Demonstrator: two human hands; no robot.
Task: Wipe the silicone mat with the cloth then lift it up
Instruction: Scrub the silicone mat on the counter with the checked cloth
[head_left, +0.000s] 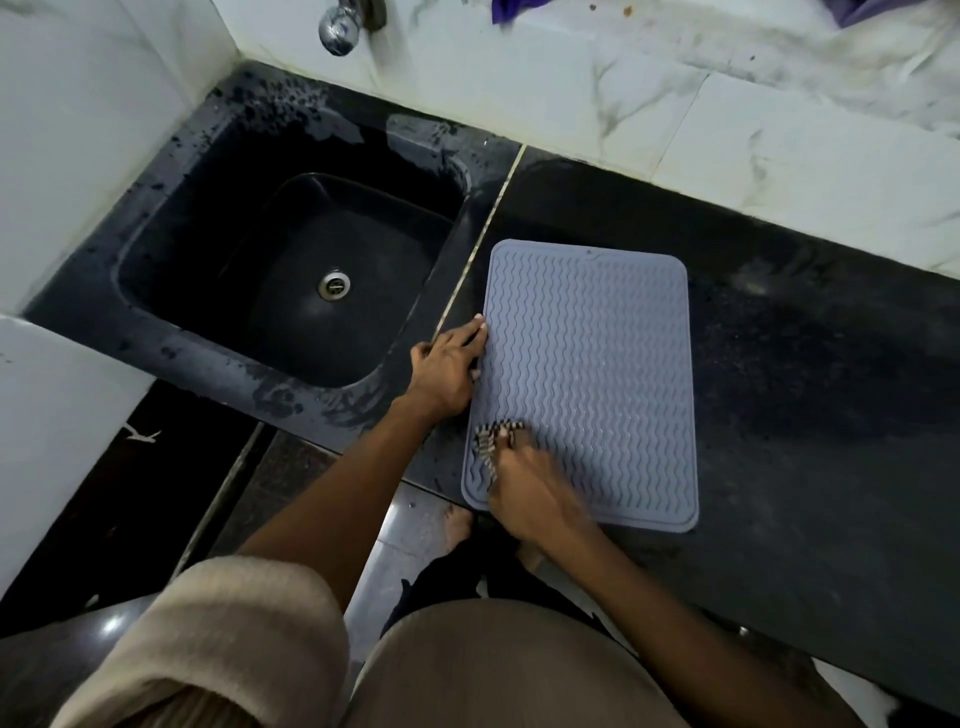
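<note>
A grey-blue silicone mat with wavy ridges lies flat on the black counter, just right of the sink. My right hand grips a small checked cloth and presses it on the mat's near left corner. Most of the cloth is hidden under my fingers. My left hand rests with straight fingers against the mat's left edge, on the counter beside it.
A black sink with a steel drain lies to the left. A chrome tap sticks out of the white marble wall above it. The counter's front edge runs close under my right wrist. My bare foot shows on the floor below.
</note>
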